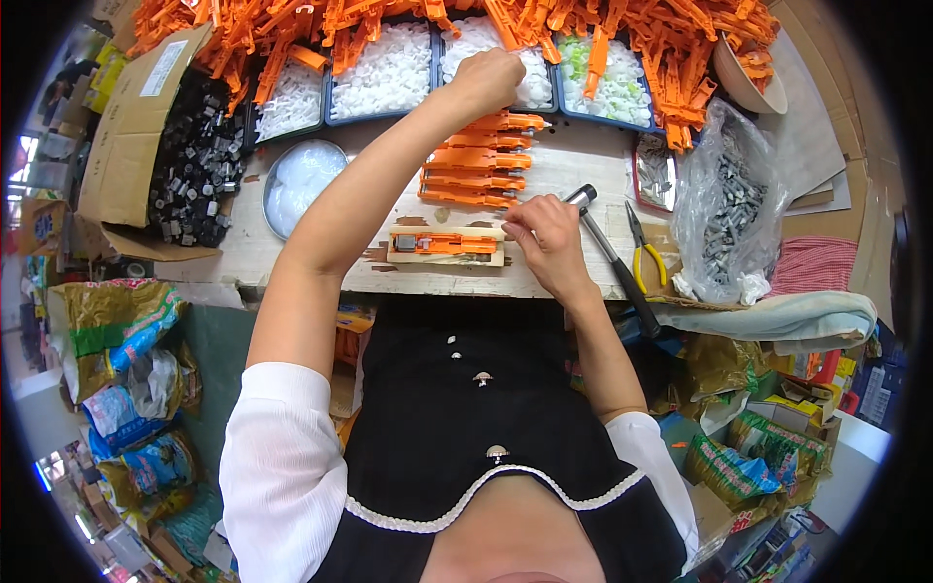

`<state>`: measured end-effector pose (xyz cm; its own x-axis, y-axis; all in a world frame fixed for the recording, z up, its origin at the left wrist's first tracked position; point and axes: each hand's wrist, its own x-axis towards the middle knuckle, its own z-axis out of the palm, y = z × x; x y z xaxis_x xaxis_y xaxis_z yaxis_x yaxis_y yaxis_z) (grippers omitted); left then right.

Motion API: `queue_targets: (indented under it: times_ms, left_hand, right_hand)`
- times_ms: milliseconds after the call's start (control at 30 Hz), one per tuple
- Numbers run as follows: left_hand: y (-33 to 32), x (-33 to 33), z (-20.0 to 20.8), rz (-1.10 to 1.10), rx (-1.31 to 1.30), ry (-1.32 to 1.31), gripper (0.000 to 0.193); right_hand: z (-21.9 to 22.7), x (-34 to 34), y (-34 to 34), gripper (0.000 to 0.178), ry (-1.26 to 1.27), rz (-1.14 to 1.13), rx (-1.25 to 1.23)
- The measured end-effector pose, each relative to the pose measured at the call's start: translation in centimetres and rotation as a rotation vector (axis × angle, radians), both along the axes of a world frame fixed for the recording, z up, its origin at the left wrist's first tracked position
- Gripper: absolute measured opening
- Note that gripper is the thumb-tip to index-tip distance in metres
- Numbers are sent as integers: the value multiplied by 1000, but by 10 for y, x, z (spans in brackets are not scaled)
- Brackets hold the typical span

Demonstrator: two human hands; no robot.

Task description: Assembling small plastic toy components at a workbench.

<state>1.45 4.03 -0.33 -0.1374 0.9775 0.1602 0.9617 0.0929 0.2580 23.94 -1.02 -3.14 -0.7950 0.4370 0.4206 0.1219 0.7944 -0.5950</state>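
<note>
My left hand reaches far forward into a blue tray of small white plastic parts. Its fingers curl down at the parts, and their tips are mostly hidden. Close to me on the bench lies a wooden fixture, with an orange plastic housing set in it and a grey metal piece at the housing's left end. Beside the fixture's right end is my right hand, its thumb and fingers drawn together; what they hold, if anything, is too small to make out. Behind the fixture, several orange housings lie in a row.
Orange housings pile up behind the trays. A hammer and yellow-handled pliers lie at right, by a plastic bag of metal parts. At left are a round bowl and a cardboard box of black parts.
</note>
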Motion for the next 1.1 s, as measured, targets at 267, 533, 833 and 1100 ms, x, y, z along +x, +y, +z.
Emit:
queue_targets:
  times_ms: [267,533,833,1100]
  left_hand:
    - [-22,-24,15,265,182,-673,16]
    - [-140,55,18,1,392,-1427,9]
    - [-194,85,-13,-12,480,-1662,9]
    - [-205,86,-20,-23,514,-1497,9]
  right_hand:
    - [3,6,8,8,34,-41,-84]
    - [18,-11,4,11,379,62,-1226]
    - [25,-27,-17,12,209,262,-1281]
    - [35,-32,-15,13,-80,391,-1139]
